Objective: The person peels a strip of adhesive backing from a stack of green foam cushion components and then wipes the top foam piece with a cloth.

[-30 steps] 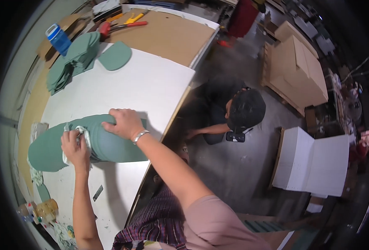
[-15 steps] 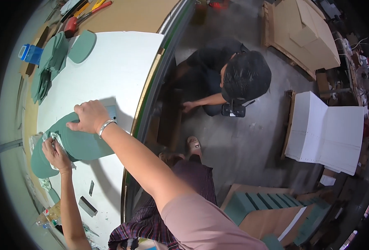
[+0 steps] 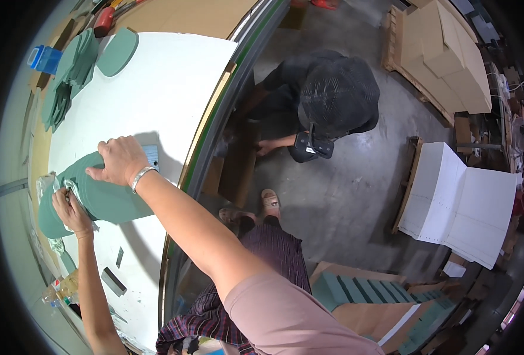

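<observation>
Green stacked sheets (image 3: pixel 111 204) lie on the white bench (image 3: pixel 137 106). Against the stack's side, the left hand's (image 3: pixel 72 214) grip clutches a whitish cloth (image 3: pixel 75 191); the right hand's (image 3: pixel 123 161) grip spreads loosely over its top.

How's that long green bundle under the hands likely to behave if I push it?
The green bundle shows curved seams, as of many pieces packed together, so it may fan or slide apart. Its upper side looks rounded, so it might rock or roll somewhat if pushed sideways.

Left hand (image 3: pixel 72 214) curled, right hand (image 3: pixel 123 161) palm-down, right arm (image 3: pixel 200 234) outstretched
</observation>
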